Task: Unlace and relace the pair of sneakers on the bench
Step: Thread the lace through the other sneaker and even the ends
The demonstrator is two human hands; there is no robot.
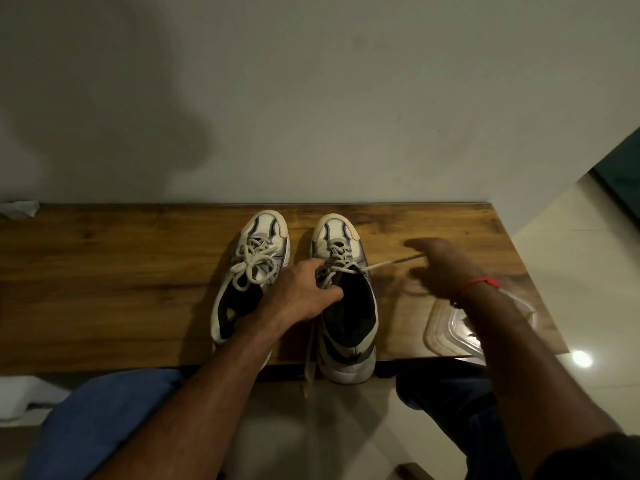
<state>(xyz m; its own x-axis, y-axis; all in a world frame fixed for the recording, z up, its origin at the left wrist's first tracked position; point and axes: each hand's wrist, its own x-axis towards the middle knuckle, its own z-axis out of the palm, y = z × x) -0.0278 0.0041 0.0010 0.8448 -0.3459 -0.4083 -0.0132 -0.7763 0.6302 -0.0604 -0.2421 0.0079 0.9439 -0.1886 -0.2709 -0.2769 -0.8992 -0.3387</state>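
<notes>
Two white sneakers stand side by side on the wooden bench (121, 278), toes toward the wall. The left sneaker (251, 271) is laced and tied in a bow. The right sneaker (346, 306) is partly unlaced. My left hand (304, 292) grips its tongue and collar at the opening. My right hand (440, 268), blurred, pinches a lace end (388, 264) stretched taut to the right from the upper eyelets. The other lace end (309, 362) hangs down over the bench's front edge.
A clear plastic lid or tray (446, 327) lies on the bench's right end, under my right forearm. A wall runs along the back of the bench. A crumpled white thing (20, 208) sits at the far left. My knees are below the front edge.
</notes>
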